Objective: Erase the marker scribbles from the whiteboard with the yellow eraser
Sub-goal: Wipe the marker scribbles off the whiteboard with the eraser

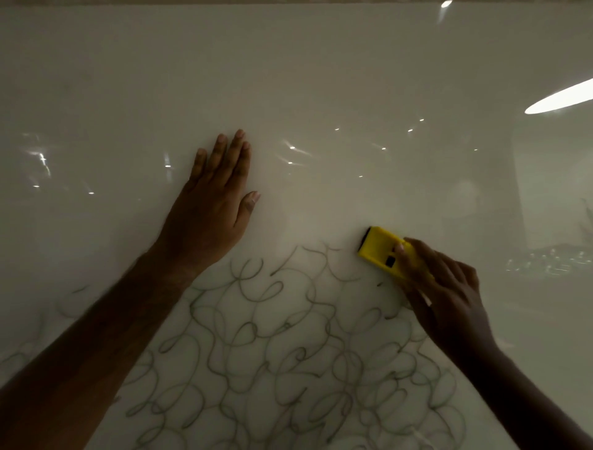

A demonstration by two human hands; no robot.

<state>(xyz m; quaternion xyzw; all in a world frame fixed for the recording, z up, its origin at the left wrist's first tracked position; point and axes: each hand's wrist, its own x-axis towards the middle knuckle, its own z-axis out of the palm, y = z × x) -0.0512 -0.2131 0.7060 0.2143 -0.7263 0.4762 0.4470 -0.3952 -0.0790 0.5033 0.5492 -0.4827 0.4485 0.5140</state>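
Note:
The glossy whiteboard (321, 80) fills the whole view. Looping dark marker scribbles (272, 347) cover its lower middle, from under my left forearm across to my right wrist. My right hand (449, 298) grips the yellow eraser (380, 249) and presses it flat on the board at the upper right edge of the scribbles; its black felt shows along the upper left end. My left hand (211, 208) lies flat on the board above the scribbles, fingers stretched and holding nothing.
The board's upper half carries no marks, only reflections of ceiling lights (558, 96) at the right. A thin frame edge (288, 1) runs along the top. Faint scribble traces (19, 356) sit at the far left, beyond my left forearm.

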